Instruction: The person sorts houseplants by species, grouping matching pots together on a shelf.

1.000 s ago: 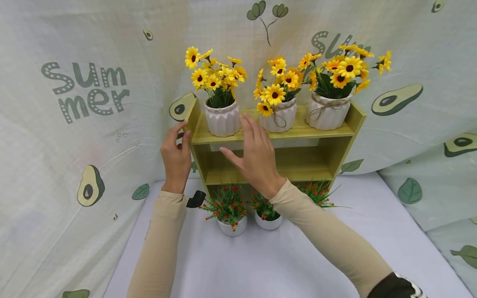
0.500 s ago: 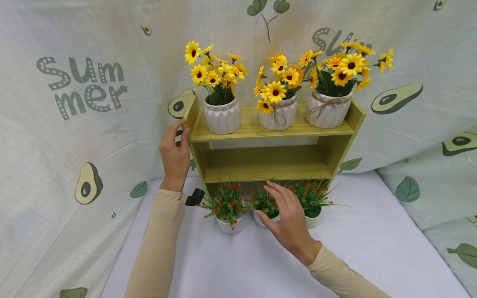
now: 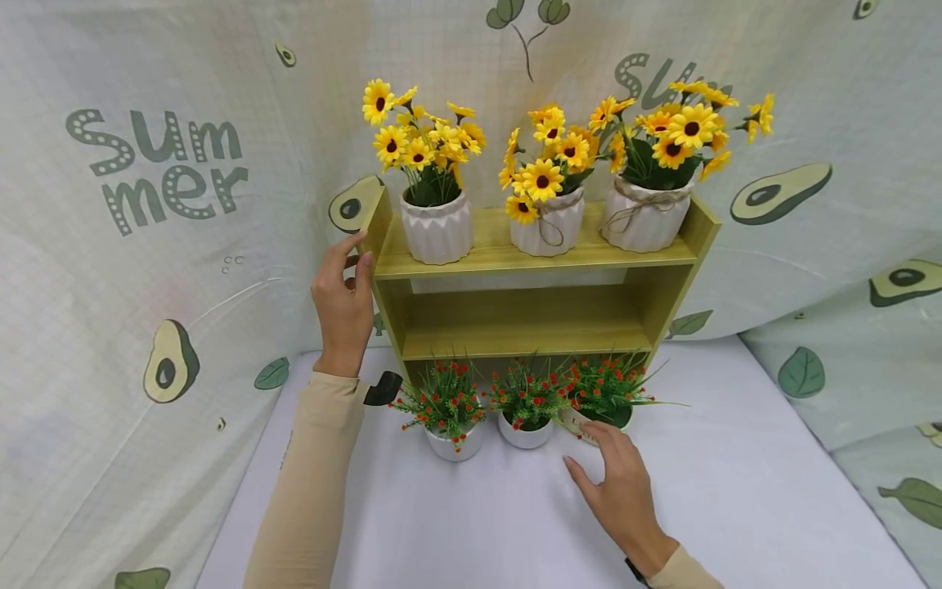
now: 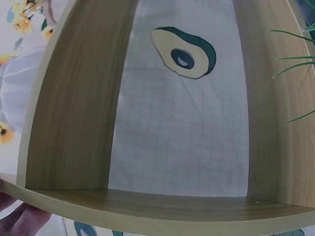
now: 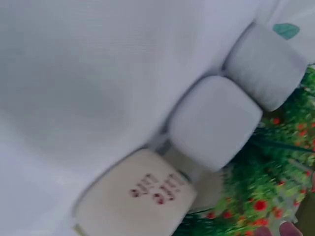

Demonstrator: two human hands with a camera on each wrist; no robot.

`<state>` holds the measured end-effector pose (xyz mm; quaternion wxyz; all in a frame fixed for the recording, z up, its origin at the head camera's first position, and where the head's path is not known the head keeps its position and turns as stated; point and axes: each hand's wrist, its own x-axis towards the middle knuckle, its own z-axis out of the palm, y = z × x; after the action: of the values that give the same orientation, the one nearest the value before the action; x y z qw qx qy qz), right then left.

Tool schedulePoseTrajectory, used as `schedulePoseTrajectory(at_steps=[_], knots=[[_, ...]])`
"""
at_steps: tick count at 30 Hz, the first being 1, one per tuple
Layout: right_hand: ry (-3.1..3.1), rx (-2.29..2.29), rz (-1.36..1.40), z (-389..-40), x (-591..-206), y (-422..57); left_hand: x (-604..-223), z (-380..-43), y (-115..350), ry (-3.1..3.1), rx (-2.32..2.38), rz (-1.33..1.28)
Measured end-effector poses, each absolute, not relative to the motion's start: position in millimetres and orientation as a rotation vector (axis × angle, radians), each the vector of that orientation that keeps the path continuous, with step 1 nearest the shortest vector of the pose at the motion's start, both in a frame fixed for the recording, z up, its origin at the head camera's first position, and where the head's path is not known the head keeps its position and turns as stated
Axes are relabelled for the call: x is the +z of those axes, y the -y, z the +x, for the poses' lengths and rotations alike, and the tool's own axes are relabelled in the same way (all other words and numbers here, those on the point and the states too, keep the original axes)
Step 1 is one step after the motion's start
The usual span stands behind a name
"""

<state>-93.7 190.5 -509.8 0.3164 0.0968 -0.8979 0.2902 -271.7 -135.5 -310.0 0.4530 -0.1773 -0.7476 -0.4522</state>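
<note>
One left hand [image 3: 343, 307], fingers loose against shelf unit [image 3: 522, 334], presumably steadying it | right hand [image 3: 621, 493] empty, unclenched | lettered pot [image 5: 133, 206] just ahead

Pale cloth [image 3: 294, 164] hung behind the hands [image 3: 343, 303] and to both sides, printed with avocados [image 3: 782, 194], leaves [image 3: 801, 372] and "summer" lettering [image 3: 153, 155]; creased left of the hands. White surface [image 3: 471, 523] ran under them. Light was soft.
</note>
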Motion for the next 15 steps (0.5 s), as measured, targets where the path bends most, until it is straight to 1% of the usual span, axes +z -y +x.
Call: schedulePoseTrajectory(at_steps=[6,11,15], knots=[[2.364,0.734,-0.012,-98,-526,-215,-309,-271,135,1.860,-1.091,-0.445],[2.428,0.839,-0.243,-108,-536,-230,-308,-270,136,1.860,-1.077,-0.451],[2.478,0.998,-0.270,-119,-540,-244,-308,-270,136,1.864,-1.076,-0.449]])
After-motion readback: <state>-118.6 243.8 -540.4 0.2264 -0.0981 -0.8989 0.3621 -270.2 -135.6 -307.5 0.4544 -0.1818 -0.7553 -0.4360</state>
